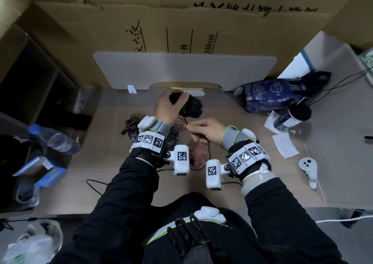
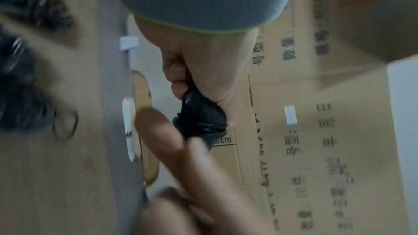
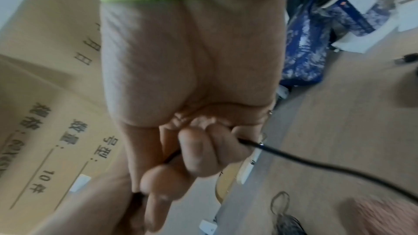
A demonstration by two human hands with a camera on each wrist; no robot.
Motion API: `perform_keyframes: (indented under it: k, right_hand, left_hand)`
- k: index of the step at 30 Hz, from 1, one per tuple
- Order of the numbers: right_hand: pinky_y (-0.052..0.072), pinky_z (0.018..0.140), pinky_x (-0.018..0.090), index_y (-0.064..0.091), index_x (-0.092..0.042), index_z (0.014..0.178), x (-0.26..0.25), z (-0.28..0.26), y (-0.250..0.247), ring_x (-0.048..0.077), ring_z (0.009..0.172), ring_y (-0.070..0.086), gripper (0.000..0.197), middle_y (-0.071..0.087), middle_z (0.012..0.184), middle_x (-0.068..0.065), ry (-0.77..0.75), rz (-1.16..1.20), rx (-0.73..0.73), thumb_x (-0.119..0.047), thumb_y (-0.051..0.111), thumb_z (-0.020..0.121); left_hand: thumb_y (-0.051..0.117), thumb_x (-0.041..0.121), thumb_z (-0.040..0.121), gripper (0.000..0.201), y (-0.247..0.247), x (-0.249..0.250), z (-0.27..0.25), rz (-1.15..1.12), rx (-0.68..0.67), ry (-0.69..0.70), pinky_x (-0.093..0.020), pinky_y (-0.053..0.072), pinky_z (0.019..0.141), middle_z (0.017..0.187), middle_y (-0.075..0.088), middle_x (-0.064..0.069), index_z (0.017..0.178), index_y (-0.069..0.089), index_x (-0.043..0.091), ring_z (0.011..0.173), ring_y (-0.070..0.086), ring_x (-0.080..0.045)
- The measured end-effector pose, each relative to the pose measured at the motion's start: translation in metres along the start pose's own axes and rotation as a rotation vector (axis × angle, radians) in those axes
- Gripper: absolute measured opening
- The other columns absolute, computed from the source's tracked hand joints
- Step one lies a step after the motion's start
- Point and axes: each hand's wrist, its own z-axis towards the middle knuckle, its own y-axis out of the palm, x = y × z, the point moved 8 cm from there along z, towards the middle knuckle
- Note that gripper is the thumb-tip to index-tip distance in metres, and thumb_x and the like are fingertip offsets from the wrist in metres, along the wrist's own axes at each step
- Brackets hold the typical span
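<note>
My left hand (image 1: 167, 107) is lifted over the far middle of the desk and grips a black wound bundle of cord (image 1: 190, 106). In the left wrist view its fingers curl round that bundle (image 2: 200, 115). My right hand (image 1: 203, 130) sits just in front, fingers curled round a thin black cord (image 3: 294, 156) that runs through the fist. The cord trails down to the desk near a pinkish fuzzy ball (image 1: 198, 154). Blurred fingers of the right hand (image 2: 172, 142) fill the lower part of the left wrist view.
More black cord bundles (image 1: 130, 125) lie left of my hands. A blue patterned bag (image 1: 270, 94), a dark-lidded cup (image 1: 292, 116), paper slips (image 1: 284, 144) and a white controller (image 1: 308, 171) are on the right. A water bottle (image 1: 54, 138) stands left. Cardboard boxes (image 1: 181, 27) wall the back.
</note>
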Motion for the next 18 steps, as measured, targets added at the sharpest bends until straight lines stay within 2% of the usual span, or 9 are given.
perform_keyframes:
  k: [2, 4, 6, 8, 11, 13, 15, 16, 18]
  right_hand:
    - [0.026, 0.042, 0.016, 0.076, -0.009, 0.09, -0.015, 0.001, -0.013, 0.008, 0.041, 0.031, 0.025, 0.05, 0.051, -0.003, -0.058, -0.083, 0.067, -0.03, 0.063, 0.094]
    - [0.024, 0.043, 0.019, 0.073, -0.012, 0.071, -0.029, 0.003, -0.036, 0.008, 0.042, 0.03, 0.027, 0.05, 0.048, -0.007, -0.138, -0.057, 0.227, -0.032, 0.069, 0.089]
    - [0.028, 0.045, 0.015, 0.07, -0.012, 0.068, -0.031, 0.004, -0.058, 0.003, 0.041, 0.035, 0.027, 0.053, 0.048, -0.01, -0.199, 0.028, 0.365, -0.03, 0.071, 0.088]
    - [0.038, 0.054, 0.013, 0.07, -0.013, 0.07, -0.026, 0.003, -0.068, 0.001, 0.048, 0.048, 0.025, 0.062, 0.055, -0.01, -0.23, 0.108, 0.451, -0.032, 0.074, 0.086]
    - [0.049, 0.071, 0.025, 0.067, -0.016, 0.072, -0.007, 0.008, -0.066, 0.012, 0.068, 0.059, 0.023, 0.068, 0.074, 0.001, -0.191, 0.2, 0.497, -0.033, 0.076, 0.083]
    - [0.049, 0.066, 0.024, 0.063, -0.014, 0.076, 0.006, 0.012, -0.059, 0.019, 0.068, 0.057, 0.016, 0.064, 0.076, 0.009, -0.119, 0.332, 0.486, -0.019, 0.07, 0.09]
    - [0.039, 0.048, 0.019, 0.059, -0.011, 0.081, 0.015, 0.011, -0.056, 0.019, 0.059, 0.044, 0.02, 0.054, 0.068, 0.011, -0.056, 0.391, 0.461, 0.004, 0.052, 0.094]
    - [0.032, 0.043, 0.018, 0.058, -0.01, 0.082, 0.016, 0.011, -0.054, 0.018, 0.056, 0.037, 0.022, 0.051, 0.067, 0.009, -0.045, 0.345, 0.431, 0.006, 0.048, 0.094]
    - [0.027, 0.042, 0.019, 0.066, -0.01, 0.091, 0.019, 0.011, -0.047, 0.015, 0.051, 0.034, 0.012, 0.056, 0.071, 0.003, -0.054, 0.188, 0.332, -0.009, 0.055, 0.097]
  left_hand:
    - [0.059, 0.065, 0.081, 0.04, 0.006, -0.003, -0.003, 0.297, -0.14, 0.031, -0.039, 0.057, 0.086, 0.104, 0.071, 0.009, 0.104, 0.068, 0.034, 0.095, 0.066, -0.012]
    - [0.058, 0.065, 0.081, 0.043, 0.014, -0.01, -0.006, 0.491, -0.262, 0.04, -0.035, 0.056, 0.083, 0.104, 0.073, 0.007, 0.105, 0.07, 0.031, 0.091, 0.066, -0.013]
    - [0.058, 0.066, 0.078, 0.051, 0.019, -0.01, -0.008, 0.324, -0.308, -0.014, -0.034, 0.056, 0.08, 0.092, 0.074, 0.003, 0.097, 0.072, 0.021, 0.083, 0.067, -0.012]
    - [0.067, 0.053, 0.087, 0.049, 0.026, -0.006, -0.012, 0.043, -0.368, -0.113, -0.032, 0.054, 0.072, 0.083, 0.072, -0.005, 0.097, 0.072, 0.006, 0.073, 0.067, -0.012]
    - [0.072, 0.044, 0.087, 0.049, 0.037, -0.003, -0.021, -0.186, -0.485, -0.267, -0.034, 0.056, 0.073, 0.094, 0.072, -0.016, 0.106, 0.07, -0.001, 0.081, 0.069, -0.024]
    - [0.071, 0.041, 0.087, 0.042, 0.04, -0.005, -0.024, -0.327, -0.476, -0.328, -0.037, 0.057, 0.078, 0.096, 0.071, -0.017, 0.107, 0.069, 0.004, 0.086, 0.069, -0.027]
    - [0.069, 0.039, 0.092, 0.042, 0.039, -0.009, -0.02, -0.461, -0.397, -0.361, -0.043, 0.056, 0.085, 0.1, 0.072, -0.016, 0.114, 0.067, 0.004, 0.094, 0.069, -0.032]
    - [0.071, 0.043, 0.09, 0.05, 0.037, -0.01, -0.017, -0.518, -0.337, -0.365, -0.045, 0.055, 0.087, 0.102, 0.073, -0.017, 0.118, 0.066, 0.002, 0.097, 0.069, -0.034]
    - [0.074, 0.051, 0.083, 0.055, 0.027, -0.009, -0.009, -0.569, -0.209, -0.314, -0.045, 0.055, 0.08, 0.099, 0.073, -0.017, 0.111, 0.066, 0.005, 0.091, 0.072, -0.035]
